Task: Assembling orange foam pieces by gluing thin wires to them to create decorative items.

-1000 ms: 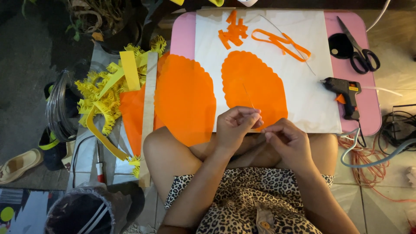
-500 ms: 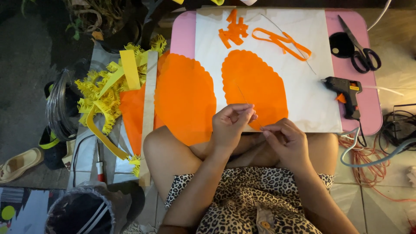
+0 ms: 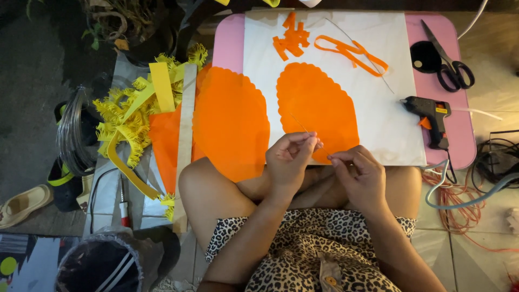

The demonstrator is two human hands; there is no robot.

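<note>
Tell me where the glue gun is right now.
The glue gun lies at the right edge of the white sheet, below the scissors, beyond the right hand.

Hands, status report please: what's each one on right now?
Left hand pinching thin wire. Right hand pinched at wire's near end. Orange scalloped paper beneath. Nothing blocking.

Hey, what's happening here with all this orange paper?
A person sits cross-legged at a small pink table covered with white paper. The left hand and right hand pinch the two ends of a thin wire just above the near edge of a scalloped orange paper shape. A second, larger orange shape lies to the left. Orange scraps, scissors and a glue gun lie untouched on the table; yellow fringed paper is heaped beside it.
</note>
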